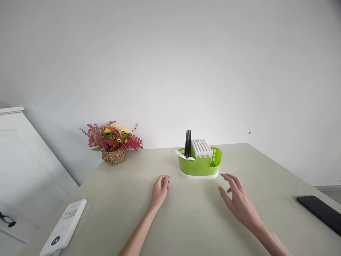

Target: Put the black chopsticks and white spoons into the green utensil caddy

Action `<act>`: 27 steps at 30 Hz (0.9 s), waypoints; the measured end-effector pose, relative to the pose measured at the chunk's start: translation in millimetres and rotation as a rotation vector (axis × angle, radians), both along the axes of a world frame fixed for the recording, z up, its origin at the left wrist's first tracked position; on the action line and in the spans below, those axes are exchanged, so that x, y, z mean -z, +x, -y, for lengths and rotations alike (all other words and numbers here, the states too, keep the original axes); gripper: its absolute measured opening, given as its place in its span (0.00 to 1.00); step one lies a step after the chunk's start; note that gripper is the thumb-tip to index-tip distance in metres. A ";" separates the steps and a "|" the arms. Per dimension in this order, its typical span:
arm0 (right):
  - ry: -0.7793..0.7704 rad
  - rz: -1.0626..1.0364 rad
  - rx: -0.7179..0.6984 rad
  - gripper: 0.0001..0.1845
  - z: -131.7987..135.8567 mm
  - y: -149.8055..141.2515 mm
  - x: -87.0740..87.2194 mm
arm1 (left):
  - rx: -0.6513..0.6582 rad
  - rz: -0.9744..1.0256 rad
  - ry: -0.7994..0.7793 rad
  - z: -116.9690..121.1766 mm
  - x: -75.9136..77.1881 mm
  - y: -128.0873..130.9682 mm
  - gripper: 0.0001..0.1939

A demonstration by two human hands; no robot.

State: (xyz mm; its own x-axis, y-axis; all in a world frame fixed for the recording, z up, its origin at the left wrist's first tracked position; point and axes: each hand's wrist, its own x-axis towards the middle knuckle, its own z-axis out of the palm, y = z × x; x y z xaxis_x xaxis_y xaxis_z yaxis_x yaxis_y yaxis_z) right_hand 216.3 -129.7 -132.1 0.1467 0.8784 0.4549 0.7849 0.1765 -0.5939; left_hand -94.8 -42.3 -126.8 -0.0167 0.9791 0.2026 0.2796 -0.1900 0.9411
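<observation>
A green utensil caddy with a white base stands on the table toward the wall. Black chopsticks rise upright from its left compartment, beside two white spoons whose ends stick out. A white slotted rack covers the middle, and the right compartment has a cut-out front. My left hand rests in front of the caddy and to its left, fingers curled closed with nothing visible in them. To the caddy's front right, my right hand is open with fingers apart, near the base but not holding it.
A wicker basket of red and yellow artificial flowers stands at the back left. On the table's left edge lies a white device, and a black phone lies at the right. A white cabinet adjoins the left side.
</observation>
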 end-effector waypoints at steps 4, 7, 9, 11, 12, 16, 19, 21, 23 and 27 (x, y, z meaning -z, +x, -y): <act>0.019 0.172 0.062 0.31 -41.8 -23.6 -8.0 | 0.107 -0.064 -0.005 19.1 0.0 -6.7 0.26; -0.038 0.327 0.110 0.31 -60.1 -32.9 -1.3 | 0.125 -0.057 0.008 28.5 1.2 -10.8 0.24; -0.060 0.405 0.165 0.31 -65.7 -36.3 4.3 | 0.128 -0.054 0.011 32.4 2.2 -12.3 0.24; -0.077 0.442 0.220 0.30 -67.7 -37.9 8.2 | 0.127 -0.063 0.010 34.9 2.7 -13.0 0.24; -0.082 0.450 0.242 0.30 -68.0 -38.2 9.5 | 0.126 -0.070 0.011 35.8 2.7 -13.3 0.24; -0.090 0.474 0.291 0.32 -69.1 -36.3 13.0 | 0.133 -0.089 0.021 38.0 1.8 -14.2 0.23; -0.092 0.492 0.327 0.33 -71.6 -32.0 16.3 | 0.137 -0.094 0.028 38.3 2.0 -14.8 0.23; -0.092 0.499 0.347 0.33 -74.0 -27.6 18.7 | 0.136 -0.100 0.030 38.2 3.0 -15.2 0.23; -0.092 0.505 0.361 0.34 -76.9 -21.4 21.0 | 0.138 -0.112 0.026 38.0 4.6 -15.6 0.23; -0.113 0.516 0.382 0.35 -84.2 -0.4 26.8 | 0.146 -0.140 0.038 38.0 8.0 -16.3 0.22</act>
